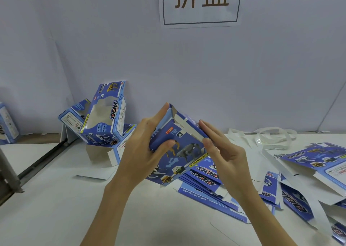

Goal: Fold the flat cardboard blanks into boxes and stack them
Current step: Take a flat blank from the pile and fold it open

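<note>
L hand (144,148) grips half-folded box (179,146), thumb on front. R hand (222,152) fingers straight, pressing its end flap. Flat blanks (206,185) beneath.

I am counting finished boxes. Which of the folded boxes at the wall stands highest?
The windowed DOG box, leaning against the wall with its cut-out window facing the camera. It rests on the other folded boxes, which lie lower beside and beneath it.

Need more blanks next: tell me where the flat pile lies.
In the head view, the flat pile lies on the table, right of centre, under the right hand.
</note>
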A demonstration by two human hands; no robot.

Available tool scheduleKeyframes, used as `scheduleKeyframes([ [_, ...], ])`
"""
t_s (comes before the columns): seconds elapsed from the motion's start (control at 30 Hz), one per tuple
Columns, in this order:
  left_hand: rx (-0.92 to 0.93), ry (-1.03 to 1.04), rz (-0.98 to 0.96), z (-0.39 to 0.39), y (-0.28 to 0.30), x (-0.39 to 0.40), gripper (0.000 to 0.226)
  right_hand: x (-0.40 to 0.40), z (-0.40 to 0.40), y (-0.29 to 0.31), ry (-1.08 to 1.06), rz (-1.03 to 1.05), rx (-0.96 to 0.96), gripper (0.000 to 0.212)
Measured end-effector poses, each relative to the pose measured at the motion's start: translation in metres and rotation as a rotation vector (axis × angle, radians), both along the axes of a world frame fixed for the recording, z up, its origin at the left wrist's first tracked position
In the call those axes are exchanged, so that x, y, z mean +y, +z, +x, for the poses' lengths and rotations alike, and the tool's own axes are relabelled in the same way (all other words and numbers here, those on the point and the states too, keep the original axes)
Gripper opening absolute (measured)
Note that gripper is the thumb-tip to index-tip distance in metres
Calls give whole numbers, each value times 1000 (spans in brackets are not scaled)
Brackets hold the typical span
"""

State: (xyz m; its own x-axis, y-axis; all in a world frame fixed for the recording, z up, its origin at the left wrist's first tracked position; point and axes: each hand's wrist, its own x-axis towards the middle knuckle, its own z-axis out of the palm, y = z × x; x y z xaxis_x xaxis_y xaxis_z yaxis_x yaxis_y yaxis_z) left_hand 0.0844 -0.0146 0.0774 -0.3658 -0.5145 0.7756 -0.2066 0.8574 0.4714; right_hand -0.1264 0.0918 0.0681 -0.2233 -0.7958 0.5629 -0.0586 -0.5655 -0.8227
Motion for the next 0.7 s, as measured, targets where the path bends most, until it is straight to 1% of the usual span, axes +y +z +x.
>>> scheduleKeyframes([
  [0.07, -8, 10, -10, 1, 2, 2, 68, 1, -1, 0, 10, 6, -27, 42],
  [0.2, 34, -7, 73, -1, 6, 9, 64, 2, -2, -1, 26, 9, -3, 40],
  [0.33, -29, 68, 1, -7, 9, 18, 65, 0, 2, -2, -2, -19, -2, 42],
  [0.43, 54, 78, 88, -16, 12, 25, 68, 1, 8, -7, -24, -45, 43, 46],
  [0.5, 81, 92, 108, -20, 13, 27, 69, 1, 9, -9, -33, -37, 47, 47],
  [0.6, 102, 60, 139, -19, 13, 29, 71, 1, 7, -11, -59, -27, 140, 46],
  [0.7, 67, 92, 115, -17, 15, 30, 70, -1, 6, -16, -107, -20, 308, 55],
])
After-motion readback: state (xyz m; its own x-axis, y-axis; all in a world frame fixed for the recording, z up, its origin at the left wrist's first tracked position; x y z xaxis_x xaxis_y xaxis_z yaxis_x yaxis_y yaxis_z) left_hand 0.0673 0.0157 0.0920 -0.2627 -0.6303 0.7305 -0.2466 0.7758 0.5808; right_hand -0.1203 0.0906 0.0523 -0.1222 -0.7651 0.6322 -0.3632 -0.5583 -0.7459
